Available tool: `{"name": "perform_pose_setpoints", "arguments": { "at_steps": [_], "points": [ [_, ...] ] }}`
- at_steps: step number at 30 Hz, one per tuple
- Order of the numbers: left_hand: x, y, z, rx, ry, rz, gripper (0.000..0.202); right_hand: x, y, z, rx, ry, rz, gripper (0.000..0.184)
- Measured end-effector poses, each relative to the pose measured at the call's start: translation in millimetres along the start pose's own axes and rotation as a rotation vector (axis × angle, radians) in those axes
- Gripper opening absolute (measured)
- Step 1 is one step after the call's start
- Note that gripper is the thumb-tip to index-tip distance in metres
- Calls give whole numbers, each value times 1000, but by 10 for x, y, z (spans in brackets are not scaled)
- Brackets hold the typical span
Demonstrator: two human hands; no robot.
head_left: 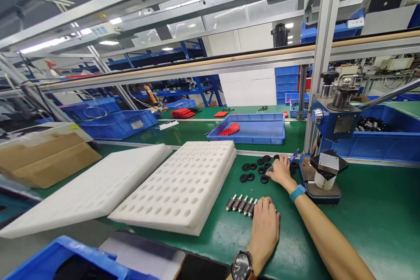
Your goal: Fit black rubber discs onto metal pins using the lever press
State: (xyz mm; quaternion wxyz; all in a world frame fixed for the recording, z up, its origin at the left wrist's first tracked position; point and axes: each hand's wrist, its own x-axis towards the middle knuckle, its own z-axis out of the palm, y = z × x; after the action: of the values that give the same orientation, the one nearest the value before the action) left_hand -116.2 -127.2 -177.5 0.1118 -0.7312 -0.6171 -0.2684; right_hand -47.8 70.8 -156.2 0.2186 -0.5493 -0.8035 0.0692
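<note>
My left hand (pixel 264 225), wearing a wristwatch, is closed over the right end of a row of small dark cylinders with white shafts (pixel 242 204). Its fingertips and the parts under them are mostly hidden. Farther back, my right hand (pixel 281 170), with a blue wristband (pixel 297 193), reaches down among several loose black rings (pixel 264 179). Its fingers are bent around a black ring (pixel 269 169) at the left edge of the hand. To the left of both hands lies a thick white foam tray (pixel 170 183) with rows of round holes.
A hand press (pixel 337 118) stands right of my right hand, before a blue bin of dark parts (pixel 377 144). A shallow blue tray (pixel 249 140) holding red pieces sits behind. Leftward are a white foam sheet (pixel 98 183) and a cardboard box (pixel 46 153).
</note>
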Motion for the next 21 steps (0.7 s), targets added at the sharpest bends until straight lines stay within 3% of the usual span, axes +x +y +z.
{"name": "perform_pose_setpoints", "arguments": {
  "at_steps": [4,8,12,15,18,21],
  "points": [
    [26,28,-82,-64,42,-8,19,-158,2,-173,26,-6,-111,34],
    [40,77,-216,-60,-14,-57,21,-425,71,-434,83,-24,-215,22],
    [-89,129,-285,-78,-75,-88,9,-849,252,-693,167,-28,-292,9],
    [-187,149,-304,-65,-131,-119,21,-1203,407,-798,255,-50,-359,12],
    [-175,159,-324,14,-232,-147,17,-1437,506,-826,375,-44,-364,16],
    [-128,185,-312,71,-290,-166,16,-1511,530,-826,508,6,-282,15]
  ]
}}
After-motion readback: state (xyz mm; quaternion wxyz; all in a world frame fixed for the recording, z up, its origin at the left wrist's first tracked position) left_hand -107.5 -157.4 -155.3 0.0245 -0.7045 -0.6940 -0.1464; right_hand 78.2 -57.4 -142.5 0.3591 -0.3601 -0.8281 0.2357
